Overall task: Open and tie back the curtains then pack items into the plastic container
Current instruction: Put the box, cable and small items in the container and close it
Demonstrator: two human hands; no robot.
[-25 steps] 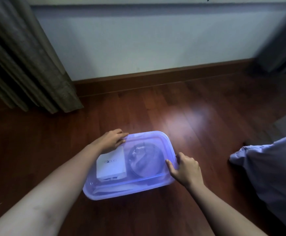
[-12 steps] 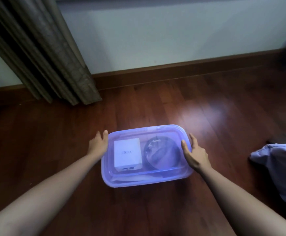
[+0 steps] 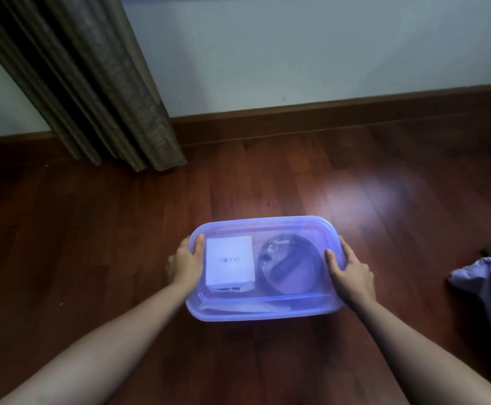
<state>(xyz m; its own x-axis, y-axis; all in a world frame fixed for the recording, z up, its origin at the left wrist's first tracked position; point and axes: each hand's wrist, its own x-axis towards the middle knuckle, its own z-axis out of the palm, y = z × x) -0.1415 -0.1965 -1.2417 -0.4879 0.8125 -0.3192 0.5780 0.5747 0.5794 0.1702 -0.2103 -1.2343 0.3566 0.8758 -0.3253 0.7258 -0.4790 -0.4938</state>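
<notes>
A translucent blue plastic container (image 3: pixel 263 312) with its lid on stands on the dark wooden floor. Through the lid I see a white box (image 3: pixel 229 263) on the left and a coiled dark belt (image 3: pixel 292 267) on the right. My left hand (image 3: pixel 187 266) grips the container's left edge, thumb over the lid. My right hand (image 3: pixel 351 276) grips the right edge, thumb on the lid. A brown curtain (image 3: pixel 92 83) hangs gathered at the upper left, reaching the floor.
A pale wall with a wooden skirting board (image 3: pixel 340 118) runs behind the container. A crumpled light-blue cloth (image 3: pixel 489 296) lies on the floor at the right edge. Bare floor (image 3: pixel 77 244) surrounds the container.
Both hands have closed in from flat beside the container to gripping its two short edges, thumbs now on the lid. The view has tilted and shifted slightly.
</notes>
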